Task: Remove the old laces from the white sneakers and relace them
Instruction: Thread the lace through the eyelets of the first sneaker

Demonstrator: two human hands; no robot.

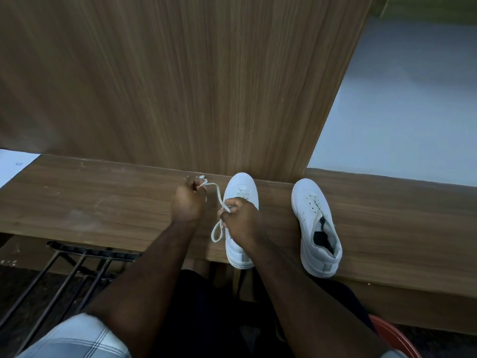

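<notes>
Two white sneakers stand on a narrow wooden desk (90,210), toes pointing away from me. The left sneaker (238,188) lies under my right hand (241,219), which pinches a white lace (218,196) over its tongue area. My left hand (187,202) is fisted around the lace's far end, to the left of the shoe. The lace runs between both hands, and a loop of it hangs down beside the shoe. The right sneaker (316,228) stands apart to the right with bare eyelets and no lace visible.
A tall wooden panel (180,86) rises right behind the desk. White paper (15,164) lies at the desk's far left. A black metal chair frame (72,264) sits below left, and a red-orange seat edge (395,337) shows at the lower right.
</notes>
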